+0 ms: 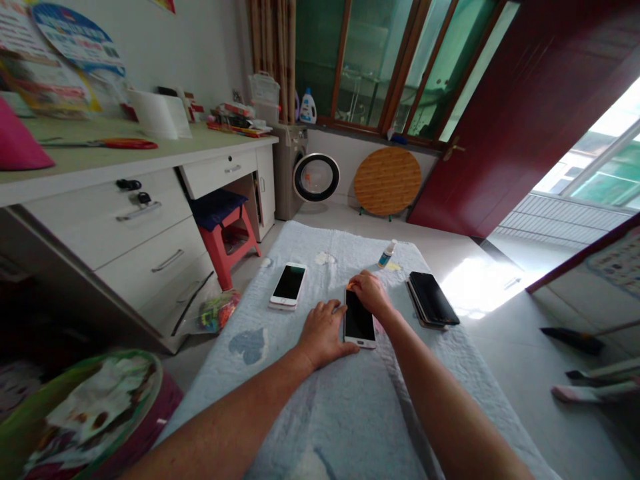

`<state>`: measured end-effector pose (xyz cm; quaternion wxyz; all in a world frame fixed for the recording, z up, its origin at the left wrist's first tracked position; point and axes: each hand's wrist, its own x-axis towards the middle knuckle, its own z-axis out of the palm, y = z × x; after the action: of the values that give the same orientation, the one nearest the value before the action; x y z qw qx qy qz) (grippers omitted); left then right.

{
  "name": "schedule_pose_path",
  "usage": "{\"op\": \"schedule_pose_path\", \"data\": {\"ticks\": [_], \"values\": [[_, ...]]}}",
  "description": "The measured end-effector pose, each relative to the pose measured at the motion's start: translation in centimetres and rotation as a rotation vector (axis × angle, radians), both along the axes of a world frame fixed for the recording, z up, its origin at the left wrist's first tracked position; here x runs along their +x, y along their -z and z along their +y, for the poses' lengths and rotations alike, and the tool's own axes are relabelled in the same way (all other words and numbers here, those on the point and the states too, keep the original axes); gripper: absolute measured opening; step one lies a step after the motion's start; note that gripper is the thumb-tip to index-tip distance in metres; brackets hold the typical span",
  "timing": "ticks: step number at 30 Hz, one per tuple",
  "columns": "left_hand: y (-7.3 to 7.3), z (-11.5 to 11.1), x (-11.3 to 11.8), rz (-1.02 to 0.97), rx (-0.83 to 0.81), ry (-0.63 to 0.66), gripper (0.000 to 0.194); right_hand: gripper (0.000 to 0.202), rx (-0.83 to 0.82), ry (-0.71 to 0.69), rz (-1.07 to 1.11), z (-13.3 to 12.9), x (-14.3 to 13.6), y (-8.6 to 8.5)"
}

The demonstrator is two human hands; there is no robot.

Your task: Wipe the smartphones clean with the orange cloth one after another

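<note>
A white-framed smartphone (360, 323) with a dark screen lies face up on the pale blue cloth (310, 413). My left hand (325, 333) steadies it, with the fingers along its left edge and the thumb at its lower end. Over the phone's top end, my right hand (369, 293) is closed, pressing a small orange piece (353, 285) against the screen; its kind is mostly hidden by the fingers. Another white phone (289, 285) rests to the left, seemingly stacked on one more. Black phones (434, 299) sit in a stack on the right. A small spray bottle (387, 255) stands beyond my right hand.
A pink stool (230, 243) is tucked under the white desk (145, 220) at left. Near my left side stands a waste bin (167, 393) with crumpled tissues. Behind are a washing machine (290, 177) with its door open and a round wooden tabletop (387, 180).
</note>
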<state>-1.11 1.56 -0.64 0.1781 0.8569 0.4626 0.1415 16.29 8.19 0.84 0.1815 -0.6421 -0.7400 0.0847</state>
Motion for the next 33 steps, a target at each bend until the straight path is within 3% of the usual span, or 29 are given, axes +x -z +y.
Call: {"op": "schedule_pose_path", "data": {"ticks": [7, 16, 20, 29, 33], "values": [[0.8, 0.0, 0.1, -0.063, -0.002, -0.05, 0.106, 0.017, -0.065, -0.241, 0.079, -4.2, -0.4, -0.6], [0.7, 0.2, 0.0, -0.009, 0.023, 0.028, 0.083, 0.02, -0.228, -0.388, 0.166, -9.5, -0.3, -2.3], [0.6, 0.2, -0.1, -0.011, 0.01, 0.031, 0.087, 0.021, -0.23, -0.37, 0.17, -9.3, 0.7, -2.3], [0.1, 0.1, -0.1, -0.013, 0.005, 0.04, 0.088, 0.02, 0.015, -0.059, 0.16, -5.3, 2.0, 0.3], [0.0, 0.0, -0.1, -0.013, -0.018, 0.03, 0.087, 0.02, -0.006, -0.128, 0.161, -6.0, 1.2, 0.1]]}}
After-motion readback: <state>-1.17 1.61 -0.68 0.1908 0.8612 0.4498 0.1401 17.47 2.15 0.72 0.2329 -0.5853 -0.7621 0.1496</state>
